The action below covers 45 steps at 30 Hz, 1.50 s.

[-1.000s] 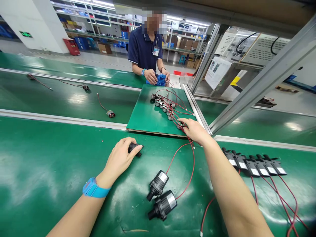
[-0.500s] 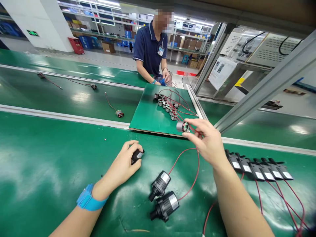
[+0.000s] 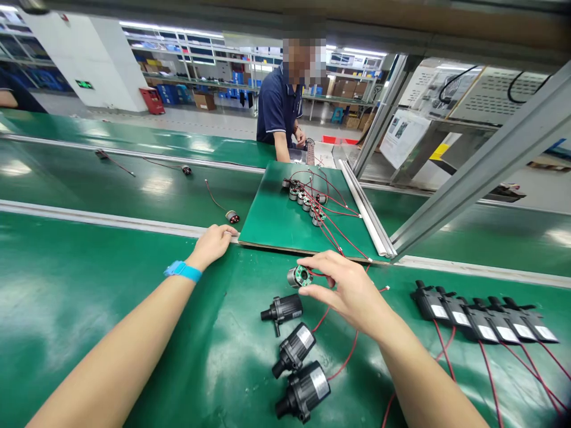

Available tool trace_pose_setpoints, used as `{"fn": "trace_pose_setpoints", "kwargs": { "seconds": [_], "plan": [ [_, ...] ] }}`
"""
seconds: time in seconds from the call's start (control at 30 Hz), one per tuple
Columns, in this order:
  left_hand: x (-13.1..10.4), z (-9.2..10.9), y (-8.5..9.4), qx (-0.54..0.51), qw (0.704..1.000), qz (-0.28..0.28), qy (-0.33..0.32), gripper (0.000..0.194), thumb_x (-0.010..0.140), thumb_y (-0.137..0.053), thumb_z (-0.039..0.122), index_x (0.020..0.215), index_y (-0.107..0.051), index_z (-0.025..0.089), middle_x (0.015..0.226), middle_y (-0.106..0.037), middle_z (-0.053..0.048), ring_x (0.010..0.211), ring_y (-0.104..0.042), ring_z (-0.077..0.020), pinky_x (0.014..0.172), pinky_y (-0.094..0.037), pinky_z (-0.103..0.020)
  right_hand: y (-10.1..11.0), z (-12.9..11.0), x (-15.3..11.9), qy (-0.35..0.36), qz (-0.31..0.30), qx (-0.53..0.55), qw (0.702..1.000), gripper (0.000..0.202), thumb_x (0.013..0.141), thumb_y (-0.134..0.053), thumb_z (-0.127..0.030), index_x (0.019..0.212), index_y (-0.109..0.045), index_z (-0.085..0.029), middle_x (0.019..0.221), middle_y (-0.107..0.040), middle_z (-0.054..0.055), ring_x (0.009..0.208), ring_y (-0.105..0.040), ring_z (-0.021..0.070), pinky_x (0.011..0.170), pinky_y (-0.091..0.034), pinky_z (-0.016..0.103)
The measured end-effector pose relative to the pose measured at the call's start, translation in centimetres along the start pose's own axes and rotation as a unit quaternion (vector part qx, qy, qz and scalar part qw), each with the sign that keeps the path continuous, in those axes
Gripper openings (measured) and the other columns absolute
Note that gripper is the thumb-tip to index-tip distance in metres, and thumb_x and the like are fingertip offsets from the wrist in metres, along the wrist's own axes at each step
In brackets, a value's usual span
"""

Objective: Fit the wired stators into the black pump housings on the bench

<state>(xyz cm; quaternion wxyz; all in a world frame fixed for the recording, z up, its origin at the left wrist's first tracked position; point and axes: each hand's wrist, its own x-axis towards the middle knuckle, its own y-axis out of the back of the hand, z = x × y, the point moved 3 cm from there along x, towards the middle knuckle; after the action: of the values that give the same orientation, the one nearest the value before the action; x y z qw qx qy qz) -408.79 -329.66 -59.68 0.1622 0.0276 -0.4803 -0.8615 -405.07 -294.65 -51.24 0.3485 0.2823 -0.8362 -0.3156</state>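
Observation:
My right hand (image 3: pixel 343 285) pinches a small silver motor (image 3: pixel 298 276) between thumb and fingers, its green circuit-board end showing and red wires trailing behind. Below it, three black pumps (image 3: pixel 307 389) lie on the green bench (image 3: pixel 98 309); the uppermost black pump (image 3: pixel 285 308) lies nearly level. My left hand (image 3: pixel 216 242), with a blue wristband, reaches to the metal rail (image 3: pixel 178 229) beside the raised green board (image 3: pixel 267 223). Its fingers are stretched forward with nothing visible in them. Just beyond them a wired motor (image 3: pixel 232 217) lies on the sunken green belt (image 3: pixel 156 190).
Several small motors (image 3: pixel 306 203) with red wires stand on the raised board. A row of black pumps (image 3: pixel 484 324) lies at the right. A metal post (image 3: pixel 482 160) slants across the right side. Across the bench stands a co-worker (image 3: pixel 279 107) in a dark blue shirt.
My left hand has let go of a black pump, now beside the other two, and has moved forward to the rail. My right hand has come lower and leftward with the motor.

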Motion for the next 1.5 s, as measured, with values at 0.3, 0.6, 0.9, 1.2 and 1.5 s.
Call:
{"fn": "trace_pose_setpoints", "kwargs": {
  "seconds": [0.3,0.6,0.9,1.2,1.5],
  "plan": [
    [9.5,-0.7,-1.2,0.095,0.995,0.009,0.004,0.062,0.095,-0.060,0.047,0.147,-0.044,0.019,0.158,-0.041,-0.015,0.144,-0.039,-0.0358,0.117,-0.029,-0.063,1.4,0.1,-0.2,-0.021,0.003,-0.012,1.000,0.040,0.092,-0.070,-0.039,0.129,-0.063,-0.028,0.118,-0.068,0.006,0.106,-0.067,0.0204,0.091,-0.056,0.034],
    [3.7,-1.2,-2.1,0.048,0.993,0.101,-0.030,0.041,0.101,-0.045,0.040,0.131,-0.057,0.015,0.140,-0.059,-0.015,0.133,-0.051,-0.0283,0.114,-0.038,-0.049,0.9,1.2,0.0,-0.045,-0.023,-0.026,0.998,0.038,0.091,-0.071,-0.036,0.128,-0.063,-0.027,0.118,-0.067,0.006,0.103,-0.067,0.0208,0.088,-0.056,0.035],
    [-12.8,8.1,-1.2,-0.037,0.985,0.028,-0.164,0.040,0.094,-0.050,0.060,0.100,-0.068,0.025,0.094,-0.070,-0.004,0.089,-0.064,-0.0232,0.081,-0.052,-0.035,0.6,1.2,-0.4,-0.046,-0.096,-0.065,0.992,0.042,0.086,-0.076,-0.041,0.123,-0.066,-0.025,0.114,-0.069,0.004,0.099,-0.068,0.0214,0.088,-0.053,0.035],
    [-16.3,12.5,-5.7,-0.010,0.969,-0.104,-0.224,0.050,0.079,-0.078,0.020,0.125,-0.061,0.026,0.113,-0.072,-0.008,0.104,-0.065,-0.0295,0.090,-0.052,-0.043,1.1,0.7,-0.5,-0.032,-0.067,-0.055,0.996,0.041,0.081,-0.081,-0.041,0.117,-0.069,-0.025,0.108,-0.072,0.003,0.096,-0.068,0.0196,0.083,-0.051,0.031],
    [-17.7,9.5,-5.3,-0.255,0.958,-0.083,-0.105,0.034,0.082,-0.074,0.033,0.114,-0.062,0.028,0.111,-0.072,-0.005,0.103,-0.068,-0.0261,0.089,-0.055,-0.040,-1.8,-0.9,-0.3,0.012,-0.077,-0.010,0.997,0.046,0.079,-0.081,-0.049,0.115,-0.071,-0.022,0.100,-0.073,0.004,0.089,-0.069,0.0187,0.078,-0.052,0.028]
  ]
}}
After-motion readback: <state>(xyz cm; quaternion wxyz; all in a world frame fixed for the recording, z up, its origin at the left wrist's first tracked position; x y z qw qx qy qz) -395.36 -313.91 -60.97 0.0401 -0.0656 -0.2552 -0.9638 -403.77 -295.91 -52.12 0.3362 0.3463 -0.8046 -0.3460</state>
